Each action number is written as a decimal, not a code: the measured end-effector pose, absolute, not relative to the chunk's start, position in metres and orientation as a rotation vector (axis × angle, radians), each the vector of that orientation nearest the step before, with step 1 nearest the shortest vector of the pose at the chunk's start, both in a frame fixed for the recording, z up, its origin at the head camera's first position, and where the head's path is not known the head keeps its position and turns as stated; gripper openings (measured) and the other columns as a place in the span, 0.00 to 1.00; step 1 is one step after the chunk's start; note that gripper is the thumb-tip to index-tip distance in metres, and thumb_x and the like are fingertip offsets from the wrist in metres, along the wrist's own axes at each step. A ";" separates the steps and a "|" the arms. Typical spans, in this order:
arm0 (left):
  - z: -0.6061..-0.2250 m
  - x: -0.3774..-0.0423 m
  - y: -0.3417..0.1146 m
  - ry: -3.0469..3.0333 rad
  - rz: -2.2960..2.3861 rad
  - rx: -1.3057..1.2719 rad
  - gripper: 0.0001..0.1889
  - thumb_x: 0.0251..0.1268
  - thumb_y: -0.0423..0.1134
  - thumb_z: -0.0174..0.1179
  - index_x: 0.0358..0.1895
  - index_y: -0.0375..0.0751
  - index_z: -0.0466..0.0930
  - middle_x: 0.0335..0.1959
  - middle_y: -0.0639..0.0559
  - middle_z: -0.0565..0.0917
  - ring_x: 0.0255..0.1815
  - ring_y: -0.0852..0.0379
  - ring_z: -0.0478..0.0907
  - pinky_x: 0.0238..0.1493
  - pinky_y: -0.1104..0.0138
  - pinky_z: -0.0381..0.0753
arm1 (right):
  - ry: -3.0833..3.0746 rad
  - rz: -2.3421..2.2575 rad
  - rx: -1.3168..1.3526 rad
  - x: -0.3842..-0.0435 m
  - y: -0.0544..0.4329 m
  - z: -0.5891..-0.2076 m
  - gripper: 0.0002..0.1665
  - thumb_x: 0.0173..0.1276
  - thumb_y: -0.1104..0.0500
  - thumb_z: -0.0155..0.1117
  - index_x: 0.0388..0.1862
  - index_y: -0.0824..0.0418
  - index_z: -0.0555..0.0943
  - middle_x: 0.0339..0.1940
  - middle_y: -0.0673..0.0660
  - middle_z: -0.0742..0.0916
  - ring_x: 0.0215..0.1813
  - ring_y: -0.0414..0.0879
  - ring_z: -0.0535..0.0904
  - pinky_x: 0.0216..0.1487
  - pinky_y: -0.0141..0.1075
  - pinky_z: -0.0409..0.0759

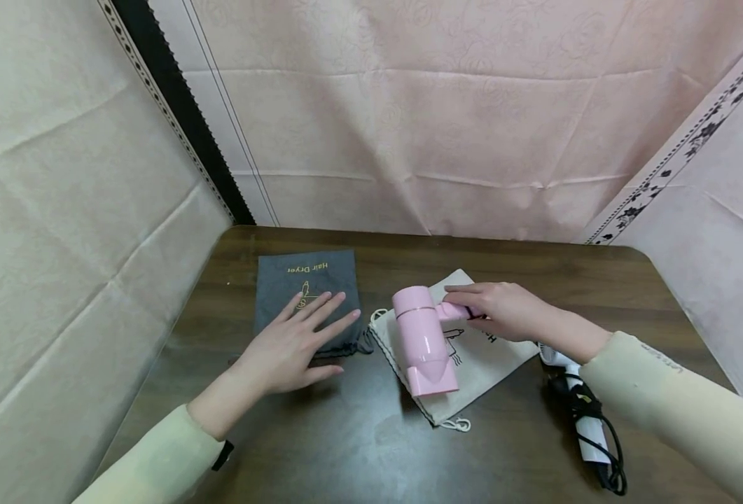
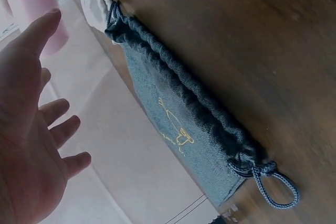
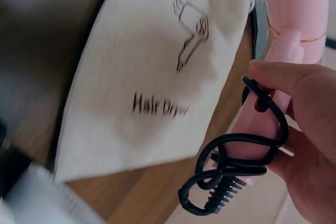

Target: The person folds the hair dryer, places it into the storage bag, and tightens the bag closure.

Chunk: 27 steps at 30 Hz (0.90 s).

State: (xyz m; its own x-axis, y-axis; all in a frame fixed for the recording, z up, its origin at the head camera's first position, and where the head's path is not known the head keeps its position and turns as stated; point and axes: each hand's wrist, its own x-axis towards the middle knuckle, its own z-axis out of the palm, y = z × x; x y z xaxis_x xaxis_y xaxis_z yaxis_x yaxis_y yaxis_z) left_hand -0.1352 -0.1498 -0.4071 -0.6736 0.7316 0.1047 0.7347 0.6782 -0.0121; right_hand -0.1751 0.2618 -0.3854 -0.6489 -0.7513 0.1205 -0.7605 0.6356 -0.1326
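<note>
My right hand (image 1: 506,308) grips the handle of a pink hair dryer (image 1: 423,343), held above a white drawstring bag (image 1: 487,374). In the right wrist view a black power cord (image 3: 239,139) loops around the folded-looking handle, and the bag's printed words "Hair Dryer" show. My left hand (image 1: 286,350) hovers with fingers spread over the near part of a dark grey drawstring bag (image 1: 275,283). Seen from the left wrist, that hand holds nothing and appears apart from the grey bag (image 2: 168,98), whose gathered mouth and cord loop face the camera.
On the right of the brown wooden table (image 1: 447,462) lies a white appliance (image 1: 592,434) wrapped in black cord, partly under the right forearm. Pale cloth (image 1: 409,126) hangs behind the table and at both sides.
</note>
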 end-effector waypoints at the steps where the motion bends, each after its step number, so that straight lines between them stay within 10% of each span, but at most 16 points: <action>1: -0.408 -0.134 -0.150 -2.770 -0.045 -1.232 0.48 0.70 0.68 0.65 0.87 0.58 0.55 0.88 0.45 0.55 0.87 0.43 0.56 0.83 0.38 0.52 | -2.777 0.266 1.314 -0.175 0.257 -0.387 0.30 0.62 0.65 0.81 0.64 0.57 0.85 0.67 0.61 0.87 0.62 0.58 0.87 0.52 0.55 0.88; 27: -0.430 -0.114 -0.149 -2.433 -0.066 -1.555 0.39 0.71 0.62 0.68 0.80 0.49 0.71 0.81 0.43 0.69 0.83 0.46 0.65 0.82 0.47 0.61 | -2.726 0.119 1.603 -0.174 0.187 -0.425 0.27 0.70 0.65 0.75 0.68 0.57 0.84 0.71 0.57 0.84 0.71 0.55 0.81 0.67 0.50 0.82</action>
